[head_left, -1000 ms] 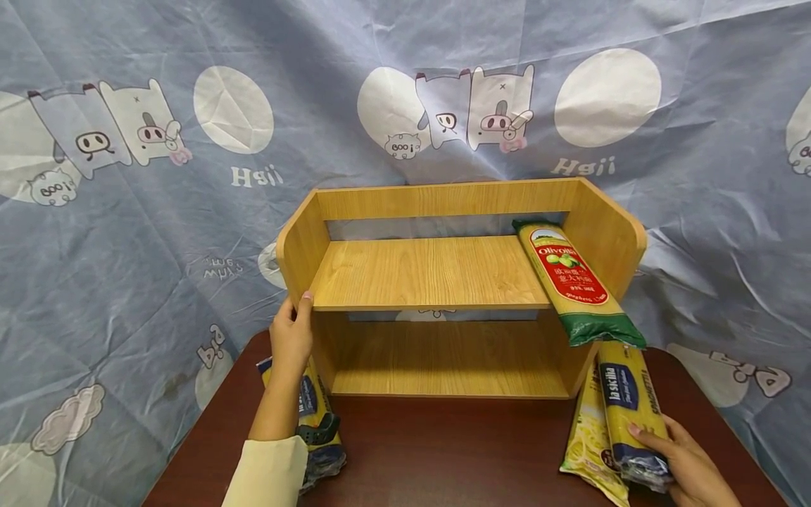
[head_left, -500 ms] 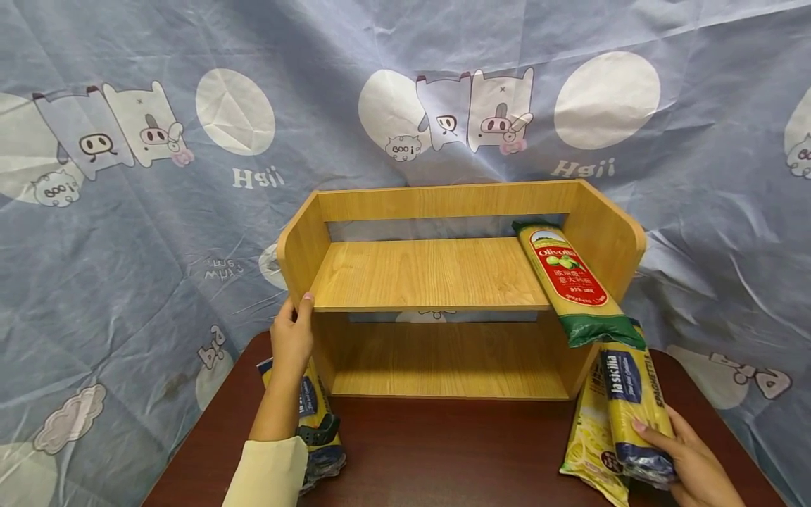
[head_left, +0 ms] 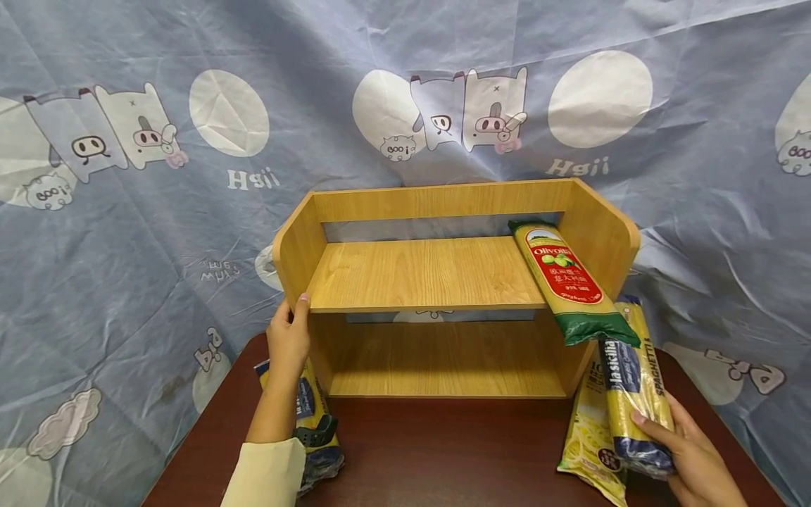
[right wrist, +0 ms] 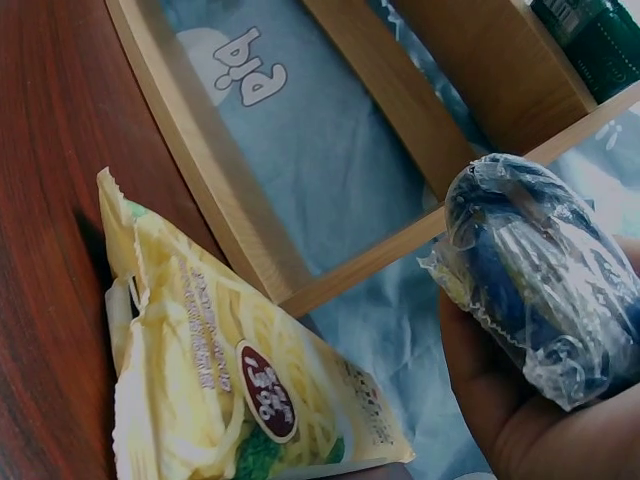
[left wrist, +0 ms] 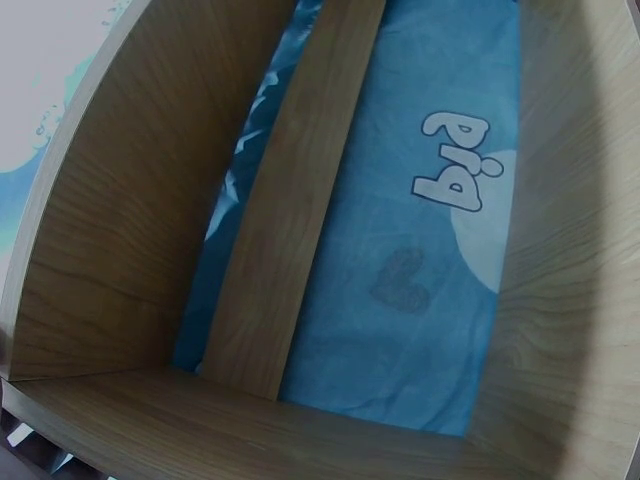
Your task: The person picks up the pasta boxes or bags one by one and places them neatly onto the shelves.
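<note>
My left hand (head_left: 288,338) grips the left side panel of a two-tier wooden shelf (head_left: 418,271), thumb at the front edge by the upper board. In my right hand (head_left: 700,451) is a blue-and-yellow pack of spaghetti (head_left: 633,394), held near its lower end and tilted, its far end beside the shelf's right panel. The right wrist view shows the pack's crinkled clear end (right wrist: 545,280) close up. A green-ended Olivoilà spaghetti pack (head_left: 564,274) lies on the upper board at the right, its front end overhanging. A yellow noodle bag (head_left: 592,443) stands beside the held pack.
Another blue-and-yellow spaghetti pack (head_left: 310,401) is left of the shelf, partly hidden by the left forearm. Everything rests on a dark red-brown table (head_left: 443,451). A printed blue cloth (head_left: 405,35) hangs behind.
My right hand has raised the spaghetti pack forward; its far end now shows past the overhanging green end. The left hand stays on the shelf panel.
</note>
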A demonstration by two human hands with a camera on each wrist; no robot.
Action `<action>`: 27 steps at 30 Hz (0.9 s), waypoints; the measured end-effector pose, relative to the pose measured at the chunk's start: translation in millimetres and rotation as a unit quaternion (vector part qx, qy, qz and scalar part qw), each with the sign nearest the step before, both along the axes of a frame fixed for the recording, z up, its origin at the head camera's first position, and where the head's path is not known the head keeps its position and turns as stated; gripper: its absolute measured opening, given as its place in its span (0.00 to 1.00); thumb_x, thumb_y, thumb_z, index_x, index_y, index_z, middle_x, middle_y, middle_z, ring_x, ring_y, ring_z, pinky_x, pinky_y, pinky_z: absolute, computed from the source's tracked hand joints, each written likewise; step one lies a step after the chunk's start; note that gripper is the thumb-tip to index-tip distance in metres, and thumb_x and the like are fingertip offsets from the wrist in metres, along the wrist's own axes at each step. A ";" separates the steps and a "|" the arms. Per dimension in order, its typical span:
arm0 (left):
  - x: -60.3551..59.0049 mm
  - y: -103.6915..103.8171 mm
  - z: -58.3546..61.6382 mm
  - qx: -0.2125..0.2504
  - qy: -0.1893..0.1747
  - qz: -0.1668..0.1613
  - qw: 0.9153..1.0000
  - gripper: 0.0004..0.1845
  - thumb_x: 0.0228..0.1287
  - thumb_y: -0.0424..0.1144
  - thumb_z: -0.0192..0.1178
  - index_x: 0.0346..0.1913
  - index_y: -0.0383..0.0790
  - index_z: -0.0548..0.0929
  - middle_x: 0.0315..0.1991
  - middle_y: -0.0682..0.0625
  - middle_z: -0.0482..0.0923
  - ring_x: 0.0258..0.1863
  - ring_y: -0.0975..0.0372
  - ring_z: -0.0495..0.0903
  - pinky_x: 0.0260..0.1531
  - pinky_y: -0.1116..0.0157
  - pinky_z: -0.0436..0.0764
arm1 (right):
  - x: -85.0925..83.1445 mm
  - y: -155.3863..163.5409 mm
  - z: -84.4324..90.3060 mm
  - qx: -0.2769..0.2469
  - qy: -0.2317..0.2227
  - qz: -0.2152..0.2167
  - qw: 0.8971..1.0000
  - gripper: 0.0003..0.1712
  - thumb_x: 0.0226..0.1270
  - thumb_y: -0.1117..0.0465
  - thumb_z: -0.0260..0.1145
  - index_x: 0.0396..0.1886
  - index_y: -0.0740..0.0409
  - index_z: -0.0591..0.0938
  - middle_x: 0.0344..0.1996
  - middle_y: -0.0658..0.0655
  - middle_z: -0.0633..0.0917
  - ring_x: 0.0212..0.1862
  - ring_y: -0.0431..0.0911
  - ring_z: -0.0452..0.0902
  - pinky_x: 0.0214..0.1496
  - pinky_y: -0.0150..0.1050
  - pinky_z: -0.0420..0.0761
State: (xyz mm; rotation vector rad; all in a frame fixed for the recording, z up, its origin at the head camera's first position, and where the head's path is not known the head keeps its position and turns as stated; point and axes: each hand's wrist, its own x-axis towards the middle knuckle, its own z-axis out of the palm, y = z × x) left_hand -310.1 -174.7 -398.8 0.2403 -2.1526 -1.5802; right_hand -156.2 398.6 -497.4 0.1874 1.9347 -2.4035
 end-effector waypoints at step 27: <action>-0.7 -5.3 -7.9 -0.001 -0.014 -0.001 1.000 0.33 0.70 0.71 0.48 0.60 0.50 0.80 0.56 0.39 0.83 0.55 0.49 0.79 0.58 0.49 0.75 | 11.5 -5.3 26.6 -0.058 0.098 0.020 0.993 0.39 0.81 0.70 0.46 0.80 0.32 0.48 0.50 0.42 0.84 0.45 0.41 0.85 0.40 0.42 0.87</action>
